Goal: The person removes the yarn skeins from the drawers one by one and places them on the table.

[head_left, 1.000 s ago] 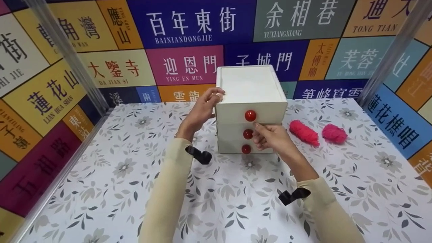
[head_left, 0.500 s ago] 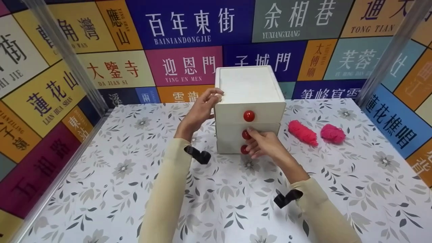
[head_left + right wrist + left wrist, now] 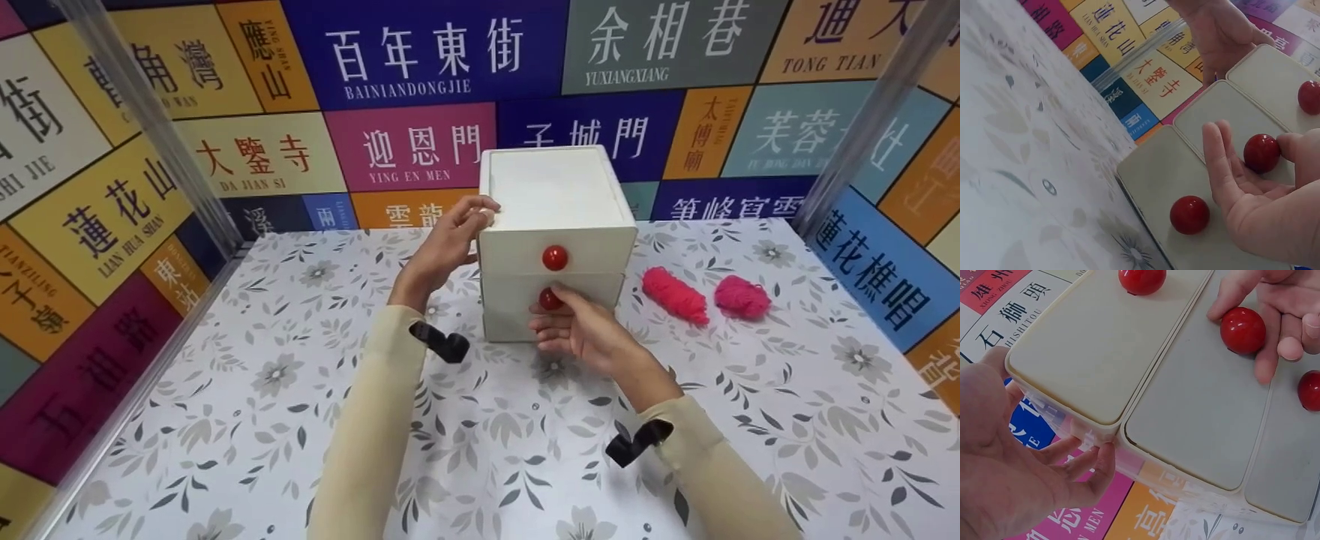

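A white drawer box (image 3: 556, 187) stands on the table, its three drawer fronts stacked and closed. Each front carries a round red knob; the top knob (image 3: 554, 258) is uncovered. My left hand (image 3: 448, 244) holds the box's upper left corner, fingers bent against its clear side (image 3: 1129, 464). My right hand (image 3: 596, 334) pinches the middle knob (image 3: 1262, 153) between thumb and index finger, the other fingers spread below. From the head view the bottom knob is hidden behind that hand, but the right wrist view shows the bottom knob (image 3: 1189, 215).
Right of the box lie a bright pink-red yarn bundle (image 3: 675, 295) and a magenta yarn bundle (image 3: 742, 297). A floral cloth (image 3: 270, 420) covers the table. Colourful printed panels (image 3: 427, 52) rise behind, with clear corner posts (image 3: 150, 112) at both sides.
My right hand has moved left and slightly down from beside the middle knob and now pinches it. The left hand stays at the box corner. The drawers have not moved.
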Action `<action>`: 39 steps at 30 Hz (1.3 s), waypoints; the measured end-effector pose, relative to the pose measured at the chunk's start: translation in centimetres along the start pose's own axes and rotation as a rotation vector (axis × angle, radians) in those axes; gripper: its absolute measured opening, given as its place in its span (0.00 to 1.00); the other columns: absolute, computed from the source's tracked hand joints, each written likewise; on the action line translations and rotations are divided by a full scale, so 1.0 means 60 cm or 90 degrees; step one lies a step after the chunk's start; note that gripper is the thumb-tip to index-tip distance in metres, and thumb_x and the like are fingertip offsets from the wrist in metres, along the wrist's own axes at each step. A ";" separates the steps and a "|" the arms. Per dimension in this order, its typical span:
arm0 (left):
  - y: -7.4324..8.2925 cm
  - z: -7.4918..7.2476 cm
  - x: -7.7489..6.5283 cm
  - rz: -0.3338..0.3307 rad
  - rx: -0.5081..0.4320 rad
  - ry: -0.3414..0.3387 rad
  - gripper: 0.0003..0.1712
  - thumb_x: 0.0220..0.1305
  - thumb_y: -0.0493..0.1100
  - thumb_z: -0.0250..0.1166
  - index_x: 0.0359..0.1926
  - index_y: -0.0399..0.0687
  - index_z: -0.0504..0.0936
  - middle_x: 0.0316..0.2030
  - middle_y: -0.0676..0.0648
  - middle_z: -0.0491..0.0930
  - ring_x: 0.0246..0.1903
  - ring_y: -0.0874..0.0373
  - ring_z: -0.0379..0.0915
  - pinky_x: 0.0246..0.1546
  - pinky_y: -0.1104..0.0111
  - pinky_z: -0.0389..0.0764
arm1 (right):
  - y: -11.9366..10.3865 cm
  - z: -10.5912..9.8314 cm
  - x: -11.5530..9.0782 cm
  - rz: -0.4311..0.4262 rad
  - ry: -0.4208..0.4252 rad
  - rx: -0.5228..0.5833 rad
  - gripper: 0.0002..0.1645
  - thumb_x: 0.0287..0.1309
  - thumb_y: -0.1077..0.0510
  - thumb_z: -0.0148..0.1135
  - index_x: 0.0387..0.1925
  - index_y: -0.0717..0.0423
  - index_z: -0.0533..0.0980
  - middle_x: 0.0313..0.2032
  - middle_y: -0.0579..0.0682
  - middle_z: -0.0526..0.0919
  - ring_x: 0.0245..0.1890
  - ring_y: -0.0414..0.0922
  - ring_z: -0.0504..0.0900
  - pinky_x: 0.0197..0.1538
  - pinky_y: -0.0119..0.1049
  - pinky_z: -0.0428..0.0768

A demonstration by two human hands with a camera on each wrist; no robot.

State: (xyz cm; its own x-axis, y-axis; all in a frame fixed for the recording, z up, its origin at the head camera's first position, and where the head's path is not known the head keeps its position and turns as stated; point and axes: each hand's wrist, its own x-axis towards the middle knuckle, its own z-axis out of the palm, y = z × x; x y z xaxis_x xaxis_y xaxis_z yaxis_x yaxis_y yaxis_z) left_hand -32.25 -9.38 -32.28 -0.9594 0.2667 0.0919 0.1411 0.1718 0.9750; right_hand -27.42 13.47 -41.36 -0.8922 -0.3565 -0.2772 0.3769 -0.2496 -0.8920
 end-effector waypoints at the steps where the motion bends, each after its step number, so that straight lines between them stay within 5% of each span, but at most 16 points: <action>1: 0.000 0.000 0.000 0.001 0.001 -0.002 0.15 0.79 0.48 0.47 0.60 0.53 0.72 0.59 0.42 0.74 0.58 0.48 0.74 0.65 0.41 0.71 | 0.000 0.000 0.001 0.002 -0.006 0.014 0.29 0.74 0.42 0.50 0.51 0.66 0.76 0.32 0.52 0.88 0.28 0.43 0.85 0.36 0.34 0.87; 23: -0.001 0.001 0.000 0.005 -0.005 0.001 0.15 0.79 0.47 0.47 0.59 0.51 0.71 0.59 0.41 0.71 0.56 0.50 0.73 0.63 0.42 0.72 | 0.004 0.005 0.000 -0.008 -0.022 0.063 0.23 0.75 0.47 0.50 0.41 0.63 0.79 0.29 0.53 0.87 0.28 0.45 0.87 0.38 0.35 0.87; 39: 0.002 -0.002 0.001 0.004 -0.005 -0.012 0.13 0.79 0.47 0.47 0.57 0.52 0.71 0.58 0.43 0.72 0.56 0.50 0.73 0.63 0.42 0.73 | -0.005 -0.001 -0.017 0.021 -0.059 0.003 0.24 0.75 0.46 0.49 0.43 0.65 0.77 0.28 0.51 0.87 0.26 0.42 0.84 0.37 0.34 0.87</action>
State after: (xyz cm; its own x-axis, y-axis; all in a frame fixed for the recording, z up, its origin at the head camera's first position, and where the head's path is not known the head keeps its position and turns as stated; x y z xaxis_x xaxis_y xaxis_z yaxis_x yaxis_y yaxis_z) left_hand -32.32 -9.48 -32.15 -0.9539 0.2851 0.0937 0.1445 0.1629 0.9760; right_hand -26.64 13.94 -40.82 -0.8528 -0.4461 -0.2715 0.4067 -0.2413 -0.8811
